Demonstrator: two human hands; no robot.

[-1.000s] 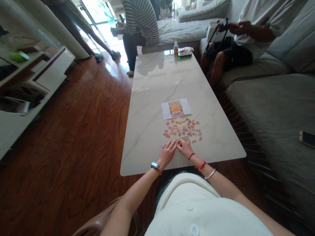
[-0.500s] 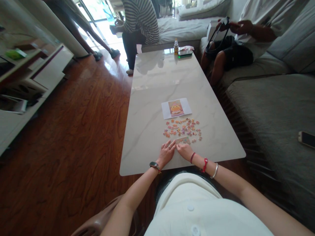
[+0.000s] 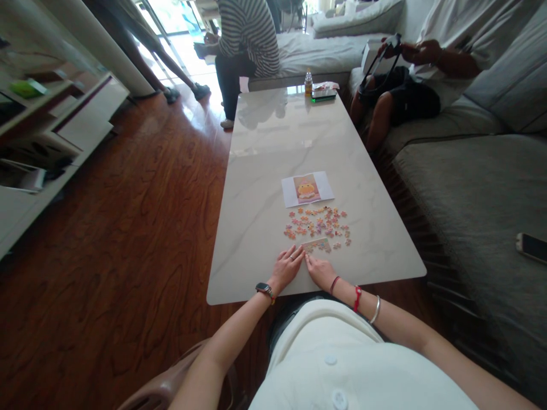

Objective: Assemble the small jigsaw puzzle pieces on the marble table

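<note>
Table: white marble tabletop (image 3: 265, 171) is filling frame centre.
Strip: joined puzzle strip (image 3: 317, 246) is lying crosswise, just above both hands.
Left hand (image 3: 287, 267): resting spread flat.
Right hand (image 3: 319, 270): lying flat, fingertips nearing the strip.

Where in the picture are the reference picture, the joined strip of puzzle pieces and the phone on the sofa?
reference picture (image 3: 306, 189), head view, on its printed image.
joined strip of puzzle pieces (image 3: 317, 245), head view, its middle.
phone (image 3: 531, 247), head view, its face.

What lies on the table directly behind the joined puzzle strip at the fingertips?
Behind the joined strip lie scattered loose pieces, then the reference picture. Left hand and right hand hide its near edge.
</note>
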